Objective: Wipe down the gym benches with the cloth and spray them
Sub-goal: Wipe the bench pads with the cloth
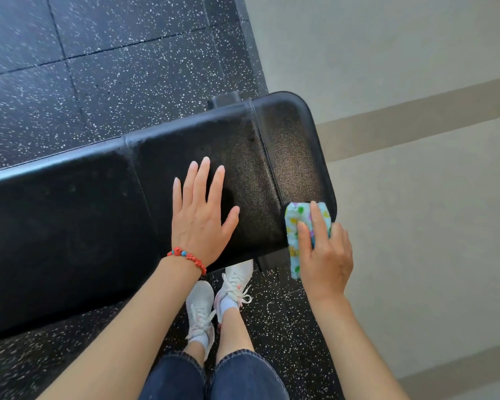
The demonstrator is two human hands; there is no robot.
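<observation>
A black padded gym bench [70, 215] runs across the view from the left edge to its rounded end at the right. My left hand [201, 217] lies flat on the pad, fingers spread, holding nothing; a red bead bracelet circles that wrist. My right hand [324, 252] presses a light blue cloth with coloured dots [295, 223] against the near corner of the bench's end section, and the cloth hangs down over the edge. No spray bottle is in view.
Black speckled rubber floor tiles [113, 82] surround the bench. A beige wall with a darker stripe [416, 125] stands just past the bench's right end. My feet in white sneakers [214, 301] are on the floor beside the near edge.
</observation>
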